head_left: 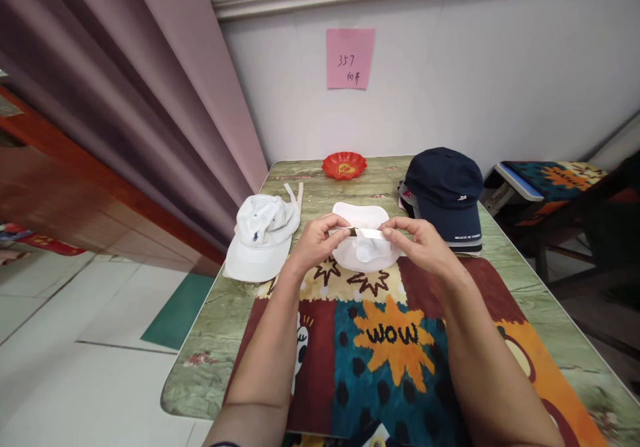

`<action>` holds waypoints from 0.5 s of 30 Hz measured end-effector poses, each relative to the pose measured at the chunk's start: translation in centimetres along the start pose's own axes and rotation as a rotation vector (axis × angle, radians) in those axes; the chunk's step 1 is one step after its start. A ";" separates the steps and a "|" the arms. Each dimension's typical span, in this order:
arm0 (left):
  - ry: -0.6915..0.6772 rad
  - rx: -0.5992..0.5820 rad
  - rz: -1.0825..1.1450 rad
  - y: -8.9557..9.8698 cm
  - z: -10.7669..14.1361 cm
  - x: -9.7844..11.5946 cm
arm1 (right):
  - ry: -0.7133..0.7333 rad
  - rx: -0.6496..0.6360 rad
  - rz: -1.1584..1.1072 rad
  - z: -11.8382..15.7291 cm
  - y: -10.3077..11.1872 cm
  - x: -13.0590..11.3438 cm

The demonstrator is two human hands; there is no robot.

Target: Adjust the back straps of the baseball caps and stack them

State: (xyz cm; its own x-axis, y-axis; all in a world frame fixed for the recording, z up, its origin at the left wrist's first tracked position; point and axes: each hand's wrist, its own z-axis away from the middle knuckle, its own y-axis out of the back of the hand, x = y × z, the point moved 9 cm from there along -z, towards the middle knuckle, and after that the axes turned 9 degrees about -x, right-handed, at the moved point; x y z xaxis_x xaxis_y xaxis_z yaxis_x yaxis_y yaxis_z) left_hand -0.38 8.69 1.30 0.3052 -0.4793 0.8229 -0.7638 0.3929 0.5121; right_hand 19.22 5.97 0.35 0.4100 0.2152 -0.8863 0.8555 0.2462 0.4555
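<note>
Left hand (320, 241) and right hand (416, 239) both pinched thumb-to-finger on the back strap (371, 233) of a white cap (370, 252), one at each side. Cap sat in front of me at the far edge of the printed mat (395, 340); couldn't tell if it touched. Second cap (260, 233), straps loose, lay on the table (193, 367) to my left. Navy cap (443, 180) topped a stack to my right. Red dish (344, 165) stood near the wall.

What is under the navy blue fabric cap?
Under the navy blue fabric cap, pale edges show below its brim and a grey-and-pink patch at its left; the rest is covered.
</note>
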 end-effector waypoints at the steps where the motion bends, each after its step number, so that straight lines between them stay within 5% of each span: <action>1: 0.004 0.020 0.009 0.4 0.1 -0.1 | 0.008 0.022 0.019 0.1 0.5 0.1; 7: 0.032 0.212 -0.153 3.8 1.3 -0.5 | -0.040 0.168 0.380 1.2 3.6 1.8; 11: 0.018 0.029 -0.280 2.2 1.0 -0.7 | -0.099 0.007 0.630 1.0 2.4 3.7; 15: 0.061 -0.078 -0.336 0.3 0.4 -1.6 | -0.071 -0.077 0.641 0.4 0.9 4.0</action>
State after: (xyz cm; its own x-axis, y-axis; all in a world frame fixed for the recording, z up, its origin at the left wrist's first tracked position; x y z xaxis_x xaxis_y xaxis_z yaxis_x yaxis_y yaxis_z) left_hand -1.36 9.24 0.09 0.5669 -0.5455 0.6173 -0.5699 0.2814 0.7720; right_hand 21.77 6.67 -2.87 0.8537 0.2799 -0.4392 0.4105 0.1574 0.8982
